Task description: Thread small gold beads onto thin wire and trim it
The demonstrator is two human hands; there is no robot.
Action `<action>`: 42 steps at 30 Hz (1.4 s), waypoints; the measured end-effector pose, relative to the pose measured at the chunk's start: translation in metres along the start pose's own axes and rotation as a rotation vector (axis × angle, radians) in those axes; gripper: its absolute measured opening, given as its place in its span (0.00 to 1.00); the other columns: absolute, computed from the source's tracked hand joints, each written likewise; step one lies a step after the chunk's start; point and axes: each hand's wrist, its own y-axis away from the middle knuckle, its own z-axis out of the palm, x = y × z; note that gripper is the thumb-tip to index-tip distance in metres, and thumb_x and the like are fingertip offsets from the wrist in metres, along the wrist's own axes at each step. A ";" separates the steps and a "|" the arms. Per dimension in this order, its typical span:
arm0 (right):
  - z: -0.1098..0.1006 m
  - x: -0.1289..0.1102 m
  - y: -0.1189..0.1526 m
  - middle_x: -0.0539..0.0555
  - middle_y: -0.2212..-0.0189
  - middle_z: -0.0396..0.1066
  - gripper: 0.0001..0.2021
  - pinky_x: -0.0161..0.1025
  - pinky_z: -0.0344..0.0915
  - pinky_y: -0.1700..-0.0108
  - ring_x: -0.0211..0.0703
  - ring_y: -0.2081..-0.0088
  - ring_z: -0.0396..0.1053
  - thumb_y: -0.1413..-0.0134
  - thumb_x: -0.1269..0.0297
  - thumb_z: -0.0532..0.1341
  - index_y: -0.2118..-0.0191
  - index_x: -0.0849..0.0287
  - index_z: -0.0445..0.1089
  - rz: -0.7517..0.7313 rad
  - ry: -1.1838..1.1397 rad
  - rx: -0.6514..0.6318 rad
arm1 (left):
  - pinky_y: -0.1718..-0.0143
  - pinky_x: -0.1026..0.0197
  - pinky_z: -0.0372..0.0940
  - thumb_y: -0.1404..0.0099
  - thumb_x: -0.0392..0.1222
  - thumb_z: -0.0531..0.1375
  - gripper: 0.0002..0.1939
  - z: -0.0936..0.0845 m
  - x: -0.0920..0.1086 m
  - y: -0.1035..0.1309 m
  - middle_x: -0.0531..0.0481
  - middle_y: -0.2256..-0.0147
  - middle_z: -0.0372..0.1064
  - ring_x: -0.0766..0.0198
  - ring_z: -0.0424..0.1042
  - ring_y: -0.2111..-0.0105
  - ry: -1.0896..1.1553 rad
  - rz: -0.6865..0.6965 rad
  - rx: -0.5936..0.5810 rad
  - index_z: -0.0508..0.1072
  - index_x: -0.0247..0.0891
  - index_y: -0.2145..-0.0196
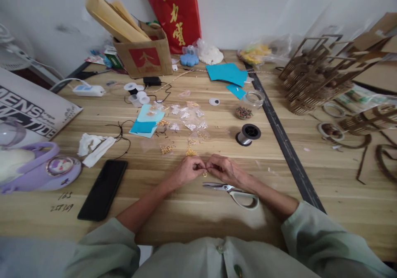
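Observation:
My left hand point(190, 169) and my right hand point(222, 168) meet above the wooden table point(173, 224), fingertips pinched together. A small gold ring-shaped piece point(204, 174) hangs just below the fingertips; which hand grips it, or whether a thread runs between them, is too small to tell. Scissors point(245, 199) with pale handles lie under my right hand and wrist, blades pointing left. Just beyond the fingers are small piles of gold beads point(190, 152) and gold findings point(166, 149). Farther back, clear bags of silver pieces point(194, 125) lie flat.
A wire spool point(248, 135) and a jar of beads point(244, 112) stand at the right, beyond my right hand. A black phone point(103, 190) and a purple bottle point(43, 166) are at the left. Wooden baskets point(319, 79) stand at the far right; a paper bag point(142, 56) stands behind.

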 end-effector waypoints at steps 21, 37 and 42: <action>-0.007 -0.018 0.007 0.58 0.63 0.67 0.09 0.33 0.56 0.70 0.40 0.66 0.66 0.37 0.74 0.50 0.55 0.63 0.65 -0.164 0.774 -0.338 | 0.72 0.67 0.62 0.46 0.34 0.60 0.04 -0.003 -0.001 -0.001 0.49 0.76 0.72 0.68 0.68 0.75 -0.049 -0.044 -0.040 0.74 0.31 0.74; -0.022 -0.022 0.004 0.57 0.63 0.67 0.10 0.34 0.57 0.67 0.39 0.66 0.66 0.34 0.69 0.46 0.58 0.62 0.64 -0.070 0.597 -0.360 | 0.73 0.68 0.62 0.47 0.33 0.61 0.03 -0.003 -0.003 -0.003 0.49 0.77 0.72 0.69 0.68 0.76 0.067 -0.030 -0.019 0.74 0.31 0.76; -0.035 -0.026 0.003 0.55 0.65 0.68 0.12 0.34 0.52 0.69 0.37 0.68 0.66 0.33 0.66 0.47 0.61 0.61 0.67 -0.010 0.583 -0.394 | 0.74 0.68 0.61 0.47 0.34 0.61 0.03 -0.003 -0.005 -0.003 0.50 0.78 0.71 0.70 0.67 0.77 0.086 -0.034 -0.037 0.74 0.31 0.76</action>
